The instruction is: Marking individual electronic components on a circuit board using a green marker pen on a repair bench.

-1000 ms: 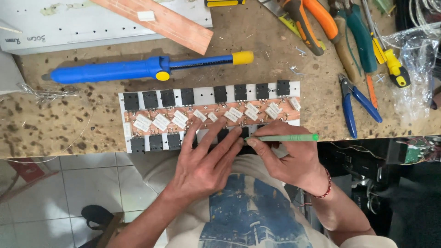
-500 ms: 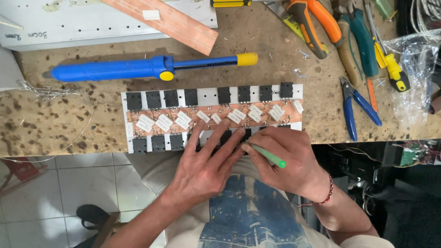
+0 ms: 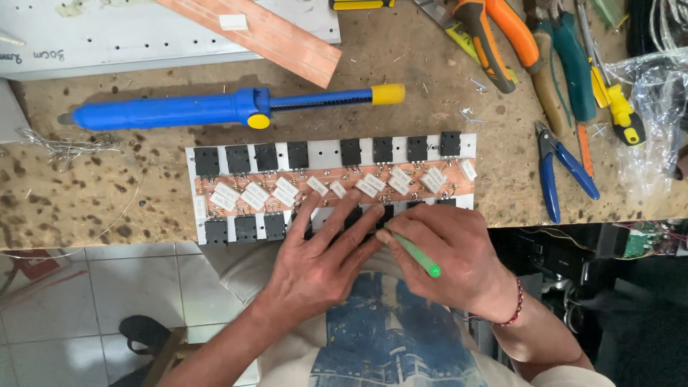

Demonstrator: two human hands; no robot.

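An electronics workshop: a scarred, burn-speckled wooden counter [image 3: 86, 193] carries a blue desoldering pump [image 3: 215, 110], blue-handled cutters [image 3: 562, 168], orange-handled pliers [image 3: 494, 36] and a copper-clad strip [image 3: 265, 32].

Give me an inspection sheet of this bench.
Surface: worn, speckled wooden benchtop.
Job's things: white board with black square components and a copper strip; thin green pen-like tool.
Clutter: blue desoldering pump with yellow knob, blue-handled cutters, orange-handled pliers, clear plastic bag.
Hands: left hand flat on the board's near edge; right hand grips the green tool.
Cables: thin wire strands at left.
Surroundings: tiled floor below.
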